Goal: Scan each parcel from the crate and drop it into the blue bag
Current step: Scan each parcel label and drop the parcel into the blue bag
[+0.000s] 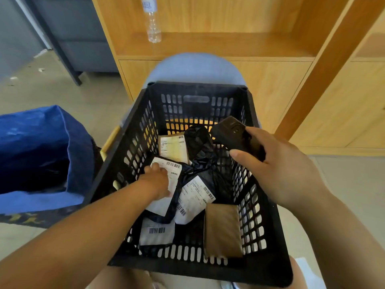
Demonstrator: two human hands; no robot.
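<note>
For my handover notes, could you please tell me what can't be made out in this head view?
- Blue bag: contents lost in shadow; cut by left edge.
- Parcel under left hand: label partly covered; grip unclear.
- Label text: too small.
- Scanner: handle hidden by right hand.

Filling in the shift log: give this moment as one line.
left hand: on labelled black mailer in black plastic crate | right hand: holds black handheld scanner | blue bag: open
</note>
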